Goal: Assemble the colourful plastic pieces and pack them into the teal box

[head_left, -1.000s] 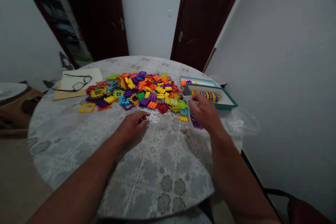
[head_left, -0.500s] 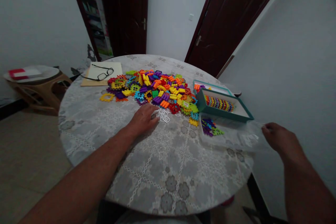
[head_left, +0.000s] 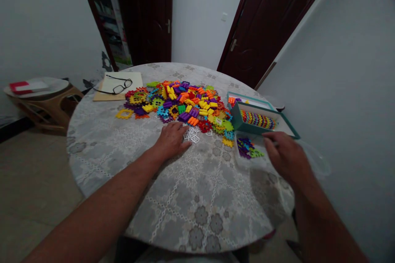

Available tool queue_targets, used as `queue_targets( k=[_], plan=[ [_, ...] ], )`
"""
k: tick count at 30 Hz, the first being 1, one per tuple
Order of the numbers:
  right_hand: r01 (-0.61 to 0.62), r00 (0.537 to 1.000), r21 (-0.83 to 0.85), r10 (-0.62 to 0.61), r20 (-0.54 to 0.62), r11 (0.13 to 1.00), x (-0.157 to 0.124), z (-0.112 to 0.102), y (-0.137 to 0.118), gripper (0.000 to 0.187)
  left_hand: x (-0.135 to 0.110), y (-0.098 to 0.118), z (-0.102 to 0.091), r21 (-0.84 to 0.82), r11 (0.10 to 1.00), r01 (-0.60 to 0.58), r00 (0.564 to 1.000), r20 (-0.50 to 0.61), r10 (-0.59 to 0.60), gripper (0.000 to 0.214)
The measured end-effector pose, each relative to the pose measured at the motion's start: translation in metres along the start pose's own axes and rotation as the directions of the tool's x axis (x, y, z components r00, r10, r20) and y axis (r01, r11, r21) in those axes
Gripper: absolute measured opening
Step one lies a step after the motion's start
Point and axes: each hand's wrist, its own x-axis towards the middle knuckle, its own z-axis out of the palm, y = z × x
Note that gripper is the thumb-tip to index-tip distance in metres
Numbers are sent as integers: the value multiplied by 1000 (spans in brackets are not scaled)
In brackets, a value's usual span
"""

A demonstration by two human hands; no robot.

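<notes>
The left hand (head_left: 173,141) lies flat, fingers spread, its tips on the white pieces (head_left: 191,134) at the pile's (head_left: 185,102) near edge. The right hand (head_left: 286,158), loosely curled, rests on the clear tray (head_left: 249,163) near the tabletop's (head_left: 191,197) right edge; I cannot tell whether it is gripping the tray. The tray's long axis runs left to right along the teal box (head_left: 243,122).

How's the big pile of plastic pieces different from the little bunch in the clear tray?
The big pile spreads loose on the tablecloth; the little bunch lies in a clear tray by the right hand. The pile holds many pieces, much orange and yellow; the bunch few, mostly purple. Both are bright plastic pieces.
</notes>
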Motion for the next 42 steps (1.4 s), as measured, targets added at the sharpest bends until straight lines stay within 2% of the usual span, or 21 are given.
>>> queue_targets(
  k=[1, 3, 5, 7, 10, 13, 17, 21, 25, 27, 30, 36, 42],
  plan=[
    [53, 994, 93, -62, 94, 994, 3, 11, -29, 31, 0, 1, 0, 14, 1000, 2, 1000, -2, -2, 59],
    [147, 945, 230, -205, 256, 962, 8, 37, -78, 31, 1, 3, 1, 31, 1000, 1, 1000, -12, 0, 57],
    [171, 899, 258, -258, 355, 951, 13, 67, -113, 34, 0, 3, 1, 33, 999, -6, 1000, -21, 7, 54],
    [167, 872, 234, -254, 419, 958, 20, 96, -135, 37, 0, 1, 1, 24, 999, -25, 999, -23, 26, 51],
    [133, 868, 181, -202, 454, 975, 35, 130, -151, 39, -1, -2, -1, -6, 998, -65, 998, -16, 65, 48],
    [79, 884, 169, -148, 444, 982, 47, 147, -156, 46, -1, -4, -4, -41, 996, -81, 997, 8, 82, 46],
    [65, 900, 178, -135, 415, 982, 50, 155, -158, 52, 1, -5, -7, -85, 994, -73, 996, 45, 77, 44],
    [139, 900, 292, -244, 361, 946, 42, 157, -151, 48, 1, -6, -9, -121, 990, -72, 995, 60, 80, 45],
    [193, 879, 485, -370, 301, 853, 40, 162, -134, 30, -1, -9, -12, -155, 983, -98, 990, 81, 111, 55],
    [178, 900, 545, -359, 246, 820, 42, 166, -127, 26, -3, -9, -13, -175, 979, -102, 988, 95, 120, 57],
    [124, 947, 542, -262, 186, 831, 43, 173, -124, 31, -5, -8, -13, -188, 976, -112, 987, 89, 130, 56],
    [99, 941, 440, -228, 251, 892, 42, 176, -135, 53, -4, -5, -11, -178, 980, -86, 988, 110, 107, 74],
    [117, 908, 535, -309, 284, 837, 43, 167, -130, 54, -3, -4, -13, -188, 979, -78, 991, 95, 97, 75]
  ],
)
